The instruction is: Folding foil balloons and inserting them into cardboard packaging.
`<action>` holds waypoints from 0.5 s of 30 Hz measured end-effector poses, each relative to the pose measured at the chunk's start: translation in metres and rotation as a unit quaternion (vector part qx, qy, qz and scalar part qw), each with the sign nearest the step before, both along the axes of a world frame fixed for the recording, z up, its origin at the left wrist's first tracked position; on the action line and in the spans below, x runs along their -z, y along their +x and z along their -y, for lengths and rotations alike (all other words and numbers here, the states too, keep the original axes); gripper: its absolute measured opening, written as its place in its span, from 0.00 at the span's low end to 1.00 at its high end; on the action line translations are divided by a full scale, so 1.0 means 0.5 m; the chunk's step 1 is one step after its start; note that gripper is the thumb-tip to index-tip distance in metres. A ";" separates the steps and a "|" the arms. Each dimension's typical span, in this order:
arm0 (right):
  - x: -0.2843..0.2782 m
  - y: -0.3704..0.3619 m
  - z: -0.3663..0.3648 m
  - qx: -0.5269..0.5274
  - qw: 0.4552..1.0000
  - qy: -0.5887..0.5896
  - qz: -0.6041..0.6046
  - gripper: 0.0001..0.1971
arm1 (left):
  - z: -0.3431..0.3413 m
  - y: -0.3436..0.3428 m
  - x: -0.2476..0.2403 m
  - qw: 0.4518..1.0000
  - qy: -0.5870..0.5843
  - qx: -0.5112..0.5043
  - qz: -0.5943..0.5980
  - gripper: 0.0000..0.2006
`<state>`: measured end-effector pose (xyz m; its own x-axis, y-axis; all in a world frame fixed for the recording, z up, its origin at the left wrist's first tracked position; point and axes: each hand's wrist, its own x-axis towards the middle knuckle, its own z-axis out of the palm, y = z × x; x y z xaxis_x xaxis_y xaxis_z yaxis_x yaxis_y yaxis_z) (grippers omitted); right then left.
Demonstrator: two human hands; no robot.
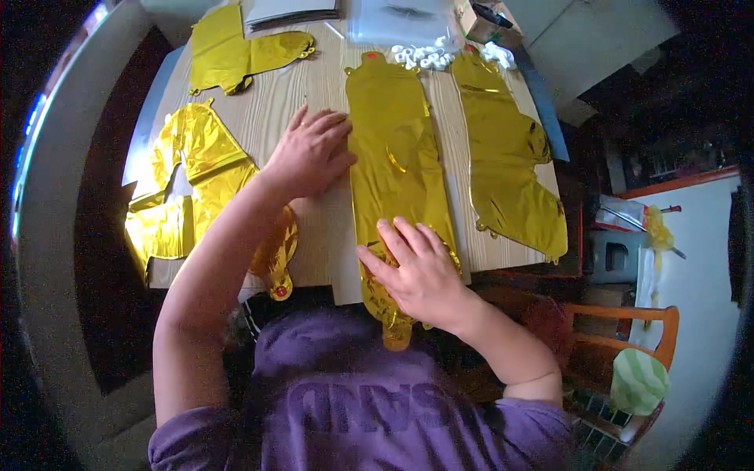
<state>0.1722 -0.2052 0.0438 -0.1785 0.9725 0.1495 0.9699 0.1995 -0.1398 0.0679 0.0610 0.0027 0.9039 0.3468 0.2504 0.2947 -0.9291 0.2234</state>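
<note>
Head view: long, creased, glossy gold foil (385, 118) lies under an outspread right hand (420, 279), a loosely curved left hand (310, 155) alongside.

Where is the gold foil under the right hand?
In the head view, the gold foil lies centrally, just right of the left hand, its near tip overhanging the table edge.

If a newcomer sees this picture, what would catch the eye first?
Probably the shiny gold foil shapes spread across the wooden table. Next, the right hand lying on the middle shape's near end, and the left hand at its left edge.
</note>
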 end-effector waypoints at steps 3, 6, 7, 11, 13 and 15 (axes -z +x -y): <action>-0.004 0.010 0.000 -0.002 0.998 -0.013 -0.066 0.22 | 0.046 0.011 -0.021 0.993 0.064 -0.057 0.075 0.27; -0.017 0.048 -0.007 0.009 0.978 -0.057 -0.201 0.22 | 0.133 -0.013 -0.048 1.000 0.017 -0.001 0.026 0.30; -0.018 0.076 -0.009 0.024 0.984 -0.014 -0.178 0.22 | 0.158 -0.027 -0.046 1.000 0.012 0.021 0.004 0.31; -0.001 0.192 -0.037 0.084 0.991 0.055 -0.086 0.24 | 0.194 -0.044 -0.016 0.999 -0.046 0.011 -0.015 0.37; 0.026 0.217 -0.044 0.091 0.994 0.031 -0.048 0.26 | 0.193 -0.041 -0.007 0.998 -0.052 0.000 -0.040 0.40; 0.045 0.221 -0.050 0.068 0.997 0.000 -0.024 0.27 | 0.194 -0.044 -0.007 0.998 -0.048 0.001 -0.040 0.41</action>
<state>0.2830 -0.1803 0.0213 -0.0383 0.9872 0.1547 0.9800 0.0674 -0.1871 0.0460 -0.0360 0.0065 0.9201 0.3644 0.1438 0.3136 -0.9052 0.2868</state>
